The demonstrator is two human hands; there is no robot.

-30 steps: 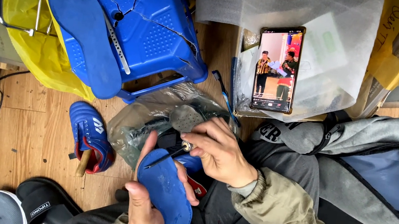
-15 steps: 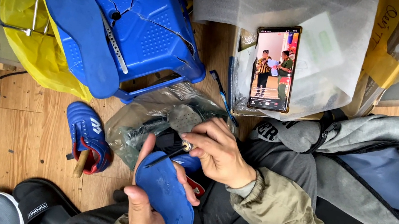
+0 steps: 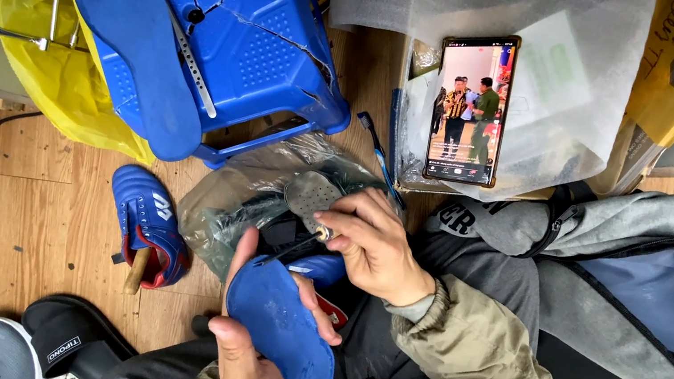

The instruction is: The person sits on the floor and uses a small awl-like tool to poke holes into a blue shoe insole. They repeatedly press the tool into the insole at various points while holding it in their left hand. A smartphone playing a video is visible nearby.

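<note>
Below the phone (image 3: 470, 108), my left hand (image 3: 252, 356) grips a blue insole (image 3: 282, 339); my right hand (image 3: 378, 246) pinches a small brush (image 3: 296, 246) closed against its edge.

At lower centre the left hand (image 3: 242, 364) grips a blue insole (image 3: 282, 334), thumb along its left edge; just above, the right hand (image 3: 378, 246) pinches a thin dark brush (image 3: 296, 246) whose tip touches the insole's upper end; a blue shoe (image 3: 146, 227) lies on the wooden floor (image 3: 34, 223) at left; a blue plastic stool (image 3: 245, 31) carrying a second insole (image 3: 134, 49) fills the upper left; a lit phone (image 3: 470, 107) rests on clear wrapping at upper centre.
</note>
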